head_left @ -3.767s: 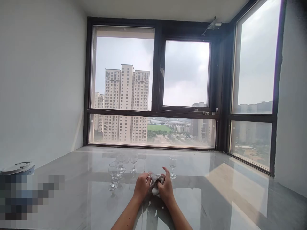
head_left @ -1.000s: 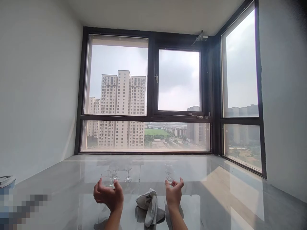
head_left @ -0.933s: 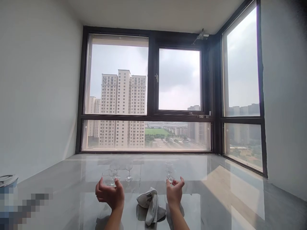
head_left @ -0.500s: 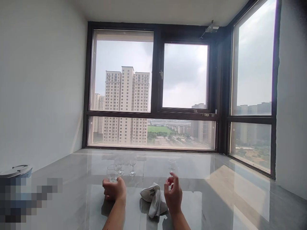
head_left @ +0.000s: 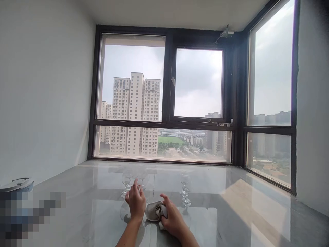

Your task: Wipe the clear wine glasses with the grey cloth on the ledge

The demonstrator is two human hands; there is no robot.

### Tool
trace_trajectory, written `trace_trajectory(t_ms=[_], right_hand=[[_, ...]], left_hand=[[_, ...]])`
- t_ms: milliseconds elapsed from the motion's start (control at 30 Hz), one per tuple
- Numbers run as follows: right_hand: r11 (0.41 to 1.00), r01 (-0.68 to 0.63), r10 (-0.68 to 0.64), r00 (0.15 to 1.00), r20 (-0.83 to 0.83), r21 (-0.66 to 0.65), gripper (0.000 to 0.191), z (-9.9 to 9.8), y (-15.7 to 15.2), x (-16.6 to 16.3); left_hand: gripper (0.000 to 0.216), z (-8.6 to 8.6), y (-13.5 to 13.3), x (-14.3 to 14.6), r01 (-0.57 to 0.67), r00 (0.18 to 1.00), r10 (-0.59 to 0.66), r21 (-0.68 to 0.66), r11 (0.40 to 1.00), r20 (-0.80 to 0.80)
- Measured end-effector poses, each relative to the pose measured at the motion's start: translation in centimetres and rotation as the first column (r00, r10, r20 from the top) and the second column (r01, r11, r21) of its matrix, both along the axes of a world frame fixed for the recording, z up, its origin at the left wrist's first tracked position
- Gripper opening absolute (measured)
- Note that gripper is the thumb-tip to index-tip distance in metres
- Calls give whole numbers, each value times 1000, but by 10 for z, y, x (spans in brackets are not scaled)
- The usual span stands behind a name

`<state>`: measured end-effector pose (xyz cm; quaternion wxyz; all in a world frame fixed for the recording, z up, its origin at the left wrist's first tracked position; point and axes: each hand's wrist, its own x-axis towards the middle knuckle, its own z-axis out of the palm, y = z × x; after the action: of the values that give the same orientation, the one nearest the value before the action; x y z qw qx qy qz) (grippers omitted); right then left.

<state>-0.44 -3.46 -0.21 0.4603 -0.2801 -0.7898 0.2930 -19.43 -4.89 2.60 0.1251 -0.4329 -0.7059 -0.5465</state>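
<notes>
My left hand (head_left: 135,203) is raised over the glossy grey table (head_left: 231,212), back toward me. Its fingers stretch up to a group of clear stemmed glasses (head_left: 126,181), and the fingertips partly cover one glass (head_left: 143,178). Nothing shows inside the hand. My right hand (head_left: 174,218) lies on the table and is closed on a crumpled grey cloth (head_left: 153,211), just right of my left wrist. Two more stemmed glasses (head_left: 185,187) stand one behind the other, just beyond my right hand.
A white lidded container (head_left: 17,184) sits at the table's left edge above a blurred patch. Dark-framed windows (head_left: 168,103) run along the far side and the right, with a white wall on the left.
Earlier both hands rubbed a glass with the cloth, then each held a glass with the cloth lying between them. Now those glasses stand on the table, my right hand has taken the cloth, and my left reaches toward the group.
</notes>
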Motion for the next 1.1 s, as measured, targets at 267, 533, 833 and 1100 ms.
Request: trace_trajectory(t_ms=[267,533,833,1100], right_hand=[[989,135,-115,957,-266,56,64,8,1,-4],[945,315,-284,924,-255,92,51,12,4,1],[885,430,-465,817,-341,-177,53,9,19,8],[945,275,-322,882,-345,-179,56,9,16,-1]], left_hand=[[57,-7,-3,10,86,978,-135,-282,956,-160],[51,0,-11,28,206,918,-315,-388,899,-243],[55,-5,-6,33,446,845,-498,-257,858,-195],[23,-5,7,28,734,656,-718,27,679,232]])
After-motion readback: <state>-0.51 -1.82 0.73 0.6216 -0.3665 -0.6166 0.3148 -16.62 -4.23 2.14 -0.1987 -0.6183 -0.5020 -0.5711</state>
